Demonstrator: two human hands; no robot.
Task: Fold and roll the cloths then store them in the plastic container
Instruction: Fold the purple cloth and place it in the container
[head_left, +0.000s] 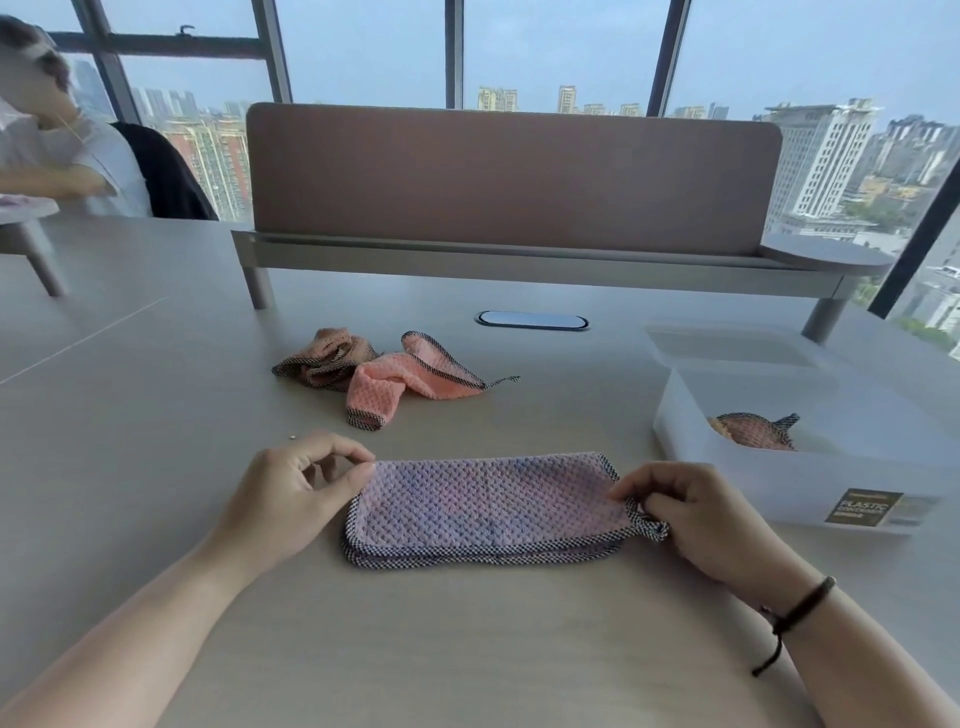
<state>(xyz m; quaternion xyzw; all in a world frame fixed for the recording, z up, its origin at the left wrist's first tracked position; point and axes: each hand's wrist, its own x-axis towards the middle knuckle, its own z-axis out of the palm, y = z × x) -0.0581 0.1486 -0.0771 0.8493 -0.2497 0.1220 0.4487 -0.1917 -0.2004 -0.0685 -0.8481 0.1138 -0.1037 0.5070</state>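
A lilac waffle cloth (488, 506) with a checked black-and-white border lies folded in half on the table in front of me. My left hand (291, 493) pinches its upper left corner between thumb and fingers. My right hand (691, 514) pinches the right edge by the hanging loop. Farther back lie a crumpled pink cloth (410, 379) and a brownish cloth (324, 358), touching each other. To the right stands the clear plastic container (810, 473), with one rolled brownish cloth (756, 431) inside.
The container's lid (727, 345) lies flat behind it. A desk divider on legs (511, 176) spans the back, with an oval cable port (532, 320) in front. A person sits at the far left (57, 150). A tiny object (292, 437) lies near my left hand.
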